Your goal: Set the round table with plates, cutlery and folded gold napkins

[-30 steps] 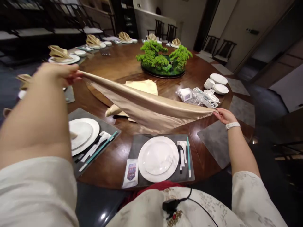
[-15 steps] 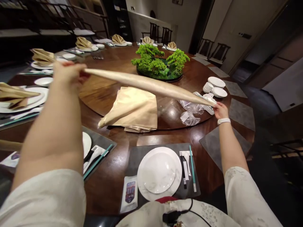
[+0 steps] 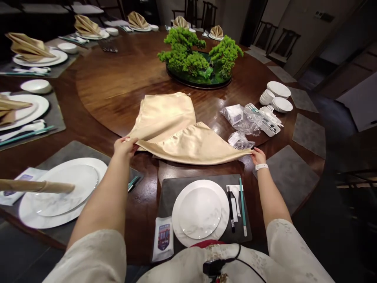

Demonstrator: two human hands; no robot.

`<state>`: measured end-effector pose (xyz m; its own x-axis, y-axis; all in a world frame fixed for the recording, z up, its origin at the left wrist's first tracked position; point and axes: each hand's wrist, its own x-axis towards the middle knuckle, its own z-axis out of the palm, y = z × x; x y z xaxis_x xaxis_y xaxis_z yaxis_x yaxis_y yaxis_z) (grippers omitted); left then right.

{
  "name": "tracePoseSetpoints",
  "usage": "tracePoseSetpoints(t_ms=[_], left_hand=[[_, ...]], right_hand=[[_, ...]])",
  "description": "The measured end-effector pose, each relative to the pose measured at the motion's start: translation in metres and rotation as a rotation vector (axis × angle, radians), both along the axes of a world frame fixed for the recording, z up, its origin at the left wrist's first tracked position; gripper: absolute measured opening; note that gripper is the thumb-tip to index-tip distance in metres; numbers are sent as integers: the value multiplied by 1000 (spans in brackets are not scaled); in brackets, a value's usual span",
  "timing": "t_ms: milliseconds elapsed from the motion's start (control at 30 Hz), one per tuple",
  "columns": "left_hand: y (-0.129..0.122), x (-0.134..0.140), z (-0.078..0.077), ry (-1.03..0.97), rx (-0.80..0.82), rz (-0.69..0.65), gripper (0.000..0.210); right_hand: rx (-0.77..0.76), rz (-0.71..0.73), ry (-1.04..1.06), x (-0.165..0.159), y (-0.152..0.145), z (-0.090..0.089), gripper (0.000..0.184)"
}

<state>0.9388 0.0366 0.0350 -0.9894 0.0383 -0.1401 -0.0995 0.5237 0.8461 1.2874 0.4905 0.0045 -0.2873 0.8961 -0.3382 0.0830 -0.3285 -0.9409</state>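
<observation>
Head view: gold cloth [image 3: 194,147] is satiny, w/ shiny creases; spread roughly as a triangle, point facing away from the person, long near edge sagging a bit. It's b/w the hands, over the near right part of the folded cloth pile [image 3: 167,106], beyond the plates [image 3: 200,212] on the dark wood surface [image 3: 144,196]. L hand [image 3: 126,145] is closed, fingers pinching the cloth's L corner; it overlaps the pile's near L corner, can't tell if touching. R hand [image 3: 258,156] pinches the R corner b/w thumb & fingers, just beside the plastic bags [image 3: 241,140]. Vs. 0.5 s ago: cloth was a tight narrow band, slanting, held higher up; now it's lower & opened out, L hand has come down & in, hands approx. level.
</observation>
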Motion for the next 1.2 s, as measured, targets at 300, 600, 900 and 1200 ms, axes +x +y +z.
tracePoseSetpoints(t_ms=[300,600,900,1200], left_hand=[[70,-21,69,-49,12,-99,46],[247,-54,43,89,-583,-442,47],[311,-57,-16,114,-584,-468,53],[226,30,-43,436,-671,-1051,31]], right_hand=[[193,334,12,-12,-6,46,41],[198,660,-50,-72,-26,91,35],[115,883,101,-132,-36,97,43],[-111,832,122,-253,-31,57,25]])
